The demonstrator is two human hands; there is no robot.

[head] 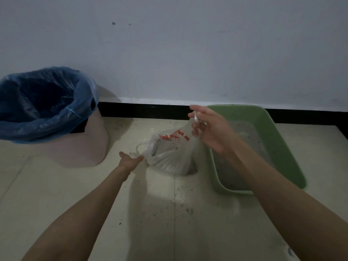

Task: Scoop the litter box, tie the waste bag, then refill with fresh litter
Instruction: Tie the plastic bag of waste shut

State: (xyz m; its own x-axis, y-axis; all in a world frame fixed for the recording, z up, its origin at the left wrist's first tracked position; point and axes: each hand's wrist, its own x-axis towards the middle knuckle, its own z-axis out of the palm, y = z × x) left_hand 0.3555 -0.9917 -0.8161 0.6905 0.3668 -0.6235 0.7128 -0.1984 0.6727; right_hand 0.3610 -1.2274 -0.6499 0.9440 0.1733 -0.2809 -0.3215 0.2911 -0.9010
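Beside the green litter box [278, 132], your right hand [211, 127] pinches one handle of the waste bag [169, 157]; your left hand [130, 161] reaches wide open.

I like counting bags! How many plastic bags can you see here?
2. The white bag with red print sits on the floor beside the green litter box. The blue bag lines the pink bin at left.

head-worn view, looking forward and down, close above floor [169, 213]
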